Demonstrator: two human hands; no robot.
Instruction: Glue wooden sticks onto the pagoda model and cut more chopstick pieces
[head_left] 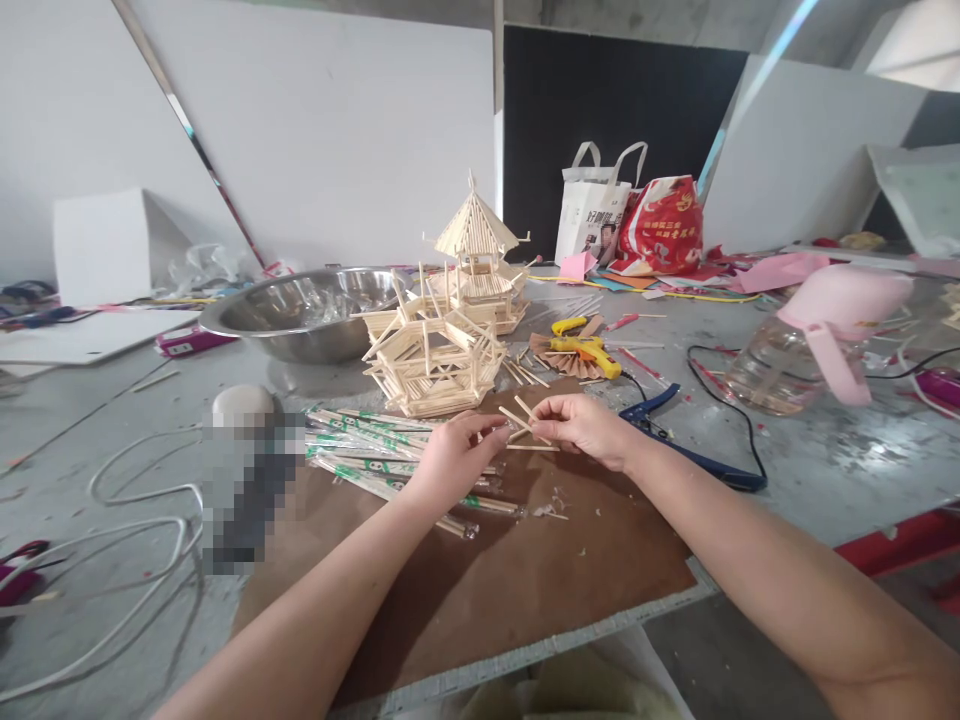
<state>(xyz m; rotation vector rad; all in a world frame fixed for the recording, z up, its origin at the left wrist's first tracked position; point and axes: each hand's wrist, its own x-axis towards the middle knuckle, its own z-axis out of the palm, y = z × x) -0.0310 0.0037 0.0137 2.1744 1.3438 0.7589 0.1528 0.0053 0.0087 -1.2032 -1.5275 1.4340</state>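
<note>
Soft, fairly bright light fills the scene, whitest at upper right, with glare on the smooth grey tabletop there. Dim, soft-edged shadows lie beside my bare forearms on the flat brown board. Wide-angle distortion stretches my forearms toward the lower corners; coarse grey pixel blocks mask a patch at left.

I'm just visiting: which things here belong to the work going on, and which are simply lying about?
Likely part of the work:
wooden sticks in the right hand
wrapped sticks by the left hand
open stick frame
roofed stick model
yellow glue gun
blue hand tool

Probably just lying about:
metal bowl
pink-lidded bottle
white bag
red bag
</note>
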